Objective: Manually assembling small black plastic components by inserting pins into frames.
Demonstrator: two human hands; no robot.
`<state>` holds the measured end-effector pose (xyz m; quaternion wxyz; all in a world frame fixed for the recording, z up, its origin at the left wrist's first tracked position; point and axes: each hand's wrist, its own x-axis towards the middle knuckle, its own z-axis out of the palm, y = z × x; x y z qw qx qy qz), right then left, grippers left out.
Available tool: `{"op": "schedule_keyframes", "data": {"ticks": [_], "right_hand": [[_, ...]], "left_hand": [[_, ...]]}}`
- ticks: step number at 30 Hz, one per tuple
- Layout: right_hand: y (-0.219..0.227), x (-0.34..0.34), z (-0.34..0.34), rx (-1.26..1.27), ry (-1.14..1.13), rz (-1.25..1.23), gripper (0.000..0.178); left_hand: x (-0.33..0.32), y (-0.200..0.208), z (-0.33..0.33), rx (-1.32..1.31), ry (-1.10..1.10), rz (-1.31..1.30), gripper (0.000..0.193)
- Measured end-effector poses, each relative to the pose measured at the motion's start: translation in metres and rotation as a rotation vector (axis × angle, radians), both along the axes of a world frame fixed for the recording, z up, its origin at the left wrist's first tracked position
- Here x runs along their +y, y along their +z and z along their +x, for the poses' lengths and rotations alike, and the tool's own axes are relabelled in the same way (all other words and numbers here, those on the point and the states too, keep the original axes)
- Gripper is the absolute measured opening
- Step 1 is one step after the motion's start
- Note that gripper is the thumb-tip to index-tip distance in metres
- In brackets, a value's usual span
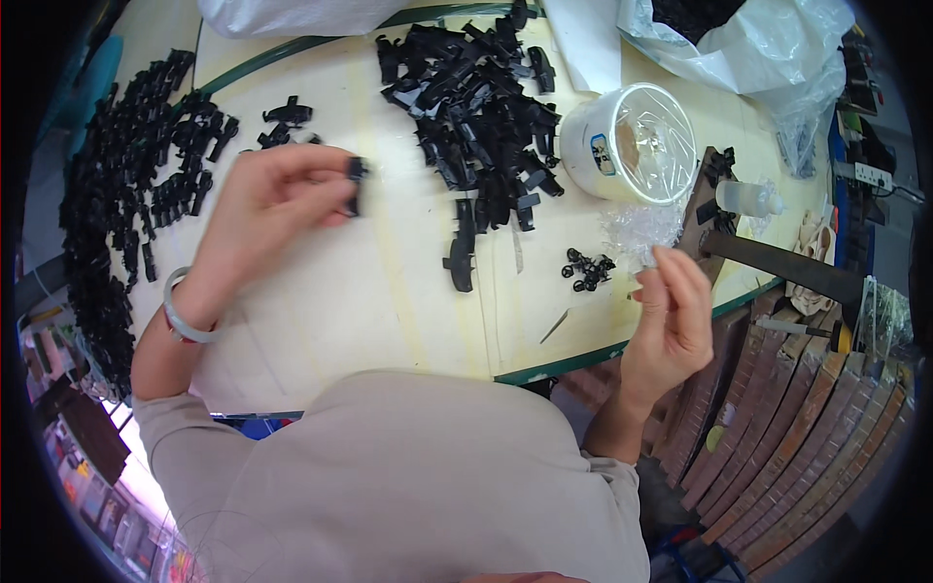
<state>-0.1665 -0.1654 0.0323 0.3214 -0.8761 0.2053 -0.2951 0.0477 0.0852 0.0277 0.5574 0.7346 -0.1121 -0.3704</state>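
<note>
My left hand [267,209], with a bangle on its wrist, pinches a small black plastic part [357,187] above the left side of the table; motion blurs it a little. A few similar black parts [289,112] lie just beyond that hand. My right hand [677,325] is raised over the table's near right edge, thumb and fingertips pressed together. Whatever is in that pinch is too small to tell. Beside its fingertips lies a heap of small clear plastic pieces [644,231]. Small round black parts [587,270] lie to the left of it.
A big pile of black plastic parts [476,117] covers the table's far middle, one long part [461,248] nearest me. Rows of black parts [146,155] fill the left. A white tub [588,146], a small bottle [743,198] and a plastic bag [748,49] stand right.
</note>
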Motion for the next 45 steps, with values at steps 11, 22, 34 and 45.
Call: {"op": "schedule_keyframes", "data": {"ticks": [11, 22, 34, 45], "right_hand": [[0.016, -0.005, 0.055, 0.149, -0.092, -0.326, 0.118], [0.03, -0.025, 0.082, 0.322, 0.069, -0.375, 0.113], [0.04, -0.05, 0.083, 0.403, 0.342, -0.276, 0.107], [0.047, -0.061, 0.079, 0.418, 0.411, -0.25, 0.108]], "left_hand": [[0.018, 0.006, -0.004, -0.412, 0.04, 0.248, 0.026], [0.016, 0.006, -0.003, -0.425, 0.039, 0.175, 0.024], [0.018, 0.003, -0.005, -0.418, 0.06, 0.181, 0.024], [0.018, 0.001, -0.007, -0.392, 0.054, 0.185, 0.026]]}}
